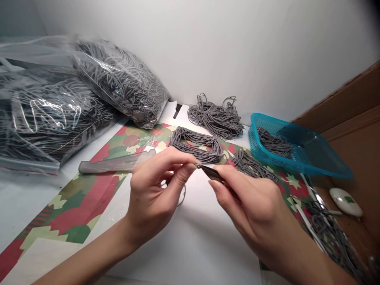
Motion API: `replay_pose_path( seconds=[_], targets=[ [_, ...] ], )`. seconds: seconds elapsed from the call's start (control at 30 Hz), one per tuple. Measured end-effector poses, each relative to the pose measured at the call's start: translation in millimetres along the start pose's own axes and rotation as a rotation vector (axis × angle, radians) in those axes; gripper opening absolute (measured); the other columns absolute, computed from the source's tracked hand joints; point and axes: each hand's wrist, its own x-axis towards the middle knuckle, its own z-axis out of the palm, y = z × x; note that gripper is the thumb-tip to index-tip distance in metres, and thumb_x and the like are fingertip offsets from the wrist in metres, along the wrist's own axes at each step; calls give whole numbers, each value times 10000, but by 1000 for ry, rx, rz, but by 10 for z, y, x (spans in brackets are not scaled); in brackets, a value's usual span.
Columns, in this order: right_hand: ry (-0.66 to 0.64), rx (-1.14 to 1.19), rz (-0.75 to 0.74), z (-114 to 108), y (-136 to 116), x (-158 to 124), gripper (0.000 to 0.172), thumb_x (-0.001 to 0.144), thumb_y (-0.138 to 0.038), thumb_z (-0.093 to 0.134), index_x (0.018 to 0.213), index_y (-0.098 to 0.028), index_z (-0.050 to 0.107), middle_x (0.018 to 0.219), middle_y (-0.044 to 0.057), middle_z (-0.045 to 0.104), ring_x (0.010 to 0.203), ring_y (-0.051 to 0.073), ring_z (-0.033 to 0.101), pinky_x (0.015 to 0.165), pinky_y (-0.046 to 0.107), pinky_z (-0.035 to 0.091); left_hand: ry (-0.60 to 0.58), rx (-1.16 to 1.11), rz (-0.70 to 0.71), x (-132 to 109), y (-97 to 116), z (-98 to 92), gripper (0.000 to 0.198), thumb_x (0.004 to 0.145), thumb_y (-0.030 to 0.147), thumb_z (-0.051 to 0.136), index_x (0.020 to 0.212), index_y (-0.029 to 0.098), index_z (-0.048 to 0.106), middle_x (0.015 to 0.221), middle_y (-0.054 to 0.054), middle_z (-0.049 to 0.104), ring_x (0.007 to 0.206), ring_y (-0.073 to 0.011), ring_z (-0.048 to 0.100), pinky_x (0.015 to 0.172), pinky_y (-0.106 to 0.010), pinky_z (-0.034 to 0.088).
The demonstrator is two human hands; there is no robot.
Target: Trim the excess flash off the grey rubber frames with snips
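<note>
Near the middle of the head view, my left hand (pixel 156 194) pinches a thin grey rubber-like loop (pixel 184 194) between thumb and forefinger. Part of the loop hangs below the fingers, and the rest is hidden behind them. My right hand (pixel 252 202) is closed around dark tweezers (pixel 210 172), whose tip meets the small piece of loop sticking out of the left fingertips. Just behind the hands lies a squarish bundle of grey loops (pixel 196 138). A smaller bundle (pixel 252 164) rests beyond the right hand.
Two clear bags (pixel 124 79) full of grey loops stand at the left. At the back is a loose heap (pixel 215 116). A blue basket (pixel 320 170) holds more loops. A white mouse-shaped object (pixel 346 202) and another pile (pixel 329 229) lie right. White paper (pixel 190 245) covers the front.
</note>
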Motion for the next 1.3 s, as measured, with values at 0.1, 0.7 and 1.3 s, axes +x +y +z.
replay_pose_path(
  seconds=[0.1, 0.7, 1.3],
  targets=[
    [-3, -2, -4, -7, 0, -6, 185, 995, -215, 403, 886, -187, 550, 641, -39, 513, 514, 100, 439, 504, 245, 267, -6, -9, 2, -1, 3, 1, 117, 895, 146, 585, 844, 229, 651, 708, 10, 581, 587, -104, 499, 440, -222, 365],
    [-33, 23, 17, -4, 3, -17, 180, 998, -230, 403, 883, -202, 538, 634, -53, 482, 514, 100, 413, 499, 263, 258, -8, -48, -13, -6, -11, 4, 113, 900, 166, 582, 836, 226, 654, 692, 6, 563, 569, -108, 486, 439, -224, 365],
    [3, 19, 18, 1, -10, -11, 188, 989, -221, 410, 858, -196, 543, 620, -41, 517, 489, 94, 435, 482, 228, 283, 26, -77, -54, -5, 6, 16, 92, 891, 204, 607, 829, 232, 669, 712, 12, 591, 567, -101, 488, 439, -214, 379]
  ],
)
